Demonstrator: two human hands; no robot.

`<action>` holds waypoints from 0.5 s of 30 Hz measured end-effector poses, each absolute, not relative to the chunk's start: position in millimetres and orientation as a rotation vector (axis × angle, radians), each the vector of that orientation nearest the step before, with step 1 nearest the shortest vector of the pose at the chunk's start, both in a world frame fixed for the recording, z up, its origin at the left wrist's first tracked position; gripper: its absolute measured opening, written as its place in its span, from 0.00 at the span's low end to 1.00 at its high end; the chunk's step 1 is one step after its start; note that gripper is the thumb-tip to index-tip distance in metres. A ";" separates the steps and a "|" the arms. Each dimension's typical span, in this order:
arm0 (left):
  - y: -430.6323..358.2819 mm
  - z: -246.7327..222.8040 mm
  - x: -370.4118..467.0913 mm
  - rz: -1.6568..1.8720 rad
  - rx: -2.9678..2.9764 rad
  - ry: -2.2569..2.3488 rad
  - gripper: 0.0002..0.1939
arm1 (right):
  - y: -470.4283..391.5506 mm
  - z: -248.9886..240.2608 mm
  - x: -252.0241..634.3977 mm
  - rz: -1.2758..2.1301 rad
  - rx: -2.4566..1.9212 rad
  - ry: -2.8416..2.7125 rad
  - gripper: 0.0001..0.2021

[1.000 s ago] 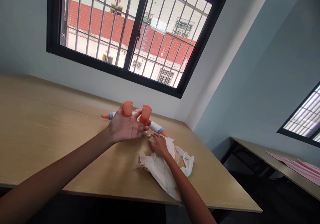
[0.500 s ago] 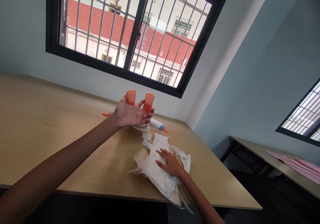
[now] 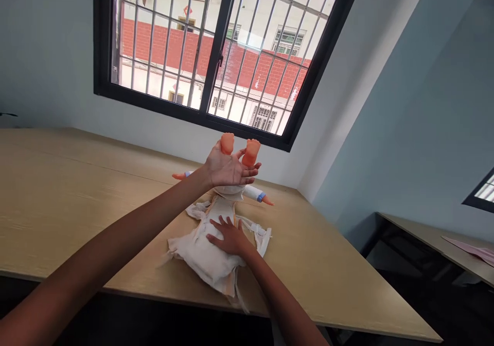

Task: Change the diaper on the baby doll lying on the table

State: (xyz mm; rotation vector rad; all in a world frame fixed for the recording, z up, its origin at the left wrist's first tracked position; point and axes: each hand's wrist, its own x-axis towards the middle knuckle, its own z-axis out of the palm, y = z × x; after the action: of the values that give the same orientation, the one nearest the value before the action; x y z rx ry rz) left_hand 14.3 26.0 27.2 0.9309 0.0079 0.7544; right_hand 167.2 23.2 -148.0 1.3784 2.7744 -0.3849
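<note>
A baby doll lies far across the table with its legs raised; its two orange feet (image 3: 251, 151) stick up above my left hand (image 3: 230, 170). That hand is turned palm toward me, fingers partly curled, holding up the doll's legs. The doll's sleeved arm (image 3: 252, 192) with blue cuff reaches out to the right; its head and most of its body are hidden behind my hand. Below the doll lies a spread white diaper (image 3: 206, 256) with loose side pieces, its far end close against the doll's bottom. My right hand (image 3: 230, 237) rests on it, fingers spread.
The wooden table (image 3: 116, 202) meets the wall under a barred window (image 3: 216, 53). At right stands another table (image 3: 428, 238) with pink sheet material (image 3: 471, 248) on it.
My right hand has slid the diaper leftward and up against the doll's bottom. My left hand still holds the legs up. The whole view has shifted a little.
</note>
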 end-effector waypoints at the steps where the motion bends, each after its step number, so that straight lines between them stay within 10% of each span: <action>1: 24.6 26.8 14.8 0.761 0.934 0.022 0.28 | 27.1 -148.6 164.3 -0.386 1.391 2.765 0.37; 15: -12.3 9.4 20.6 0.779 0.964 0.090 0.23 | 61.1 -153.4 153.5 -0.406 1.339 2.867 0.32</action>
State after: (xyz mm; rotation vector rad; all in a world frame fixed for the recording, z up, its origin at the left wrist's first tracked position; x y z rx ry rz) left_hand 20.6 -12.3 9.4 0.9643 0.0903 0.7789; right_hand 153.5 61.1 -153.4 1.3385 2.8671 -0.4064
